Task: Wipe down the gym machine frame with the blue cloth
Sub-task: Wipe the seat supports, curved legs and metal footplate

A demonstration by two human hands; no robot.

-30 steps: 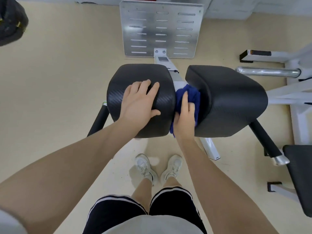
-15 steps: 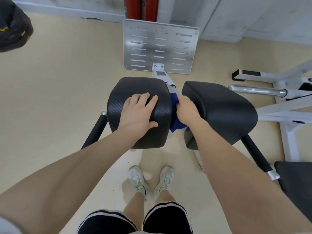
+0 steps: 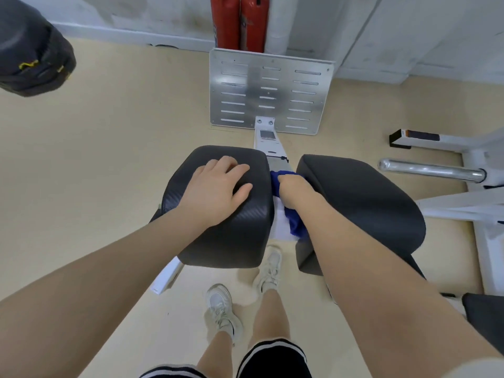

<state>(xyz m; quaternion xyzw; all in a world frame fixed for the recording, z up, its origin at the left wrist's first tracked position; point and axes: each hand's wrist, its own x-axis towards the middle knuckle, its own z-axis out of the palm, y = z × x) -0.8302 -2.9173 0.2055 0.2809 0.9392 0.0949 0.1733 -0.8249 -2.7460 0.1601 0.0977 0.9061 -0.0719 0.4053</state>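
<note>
The gym machine has two black pads, a left pad (image 3: 231,236) and a right pad (image 3: 362,203), with a white frame beam (image 3: 268,144) running between them toward a metal footplate (image 3: 268,91). My right hand (image 3: 296,190) is pushed down into the gap between the pads, shut on the blue cloth (image 3: 293,223), which lies against the white beam. Its fingers are hidden in the gap. My left hand (image 3: 218,186) rests flat on top of the left pad, fingers spread, holding nothing.
Two red cylinders (image 3: 240,21) stand against the wall behind the footplate. A black bag (image 3: 30,47) hangs at top left. A chrome bar (image 3: 431,170) and white frame (image 3: 480,208) of another machine sit at right, a black seat (image 3: 485,315) at lower right. My feet (image 3: 245,293) stand below the pads.
My right hand with the blue cloth has pushed farther forward and deeper along the beam between the pads. The view has tilted up toward the wall. My left hand stays on the left pad.
</note>
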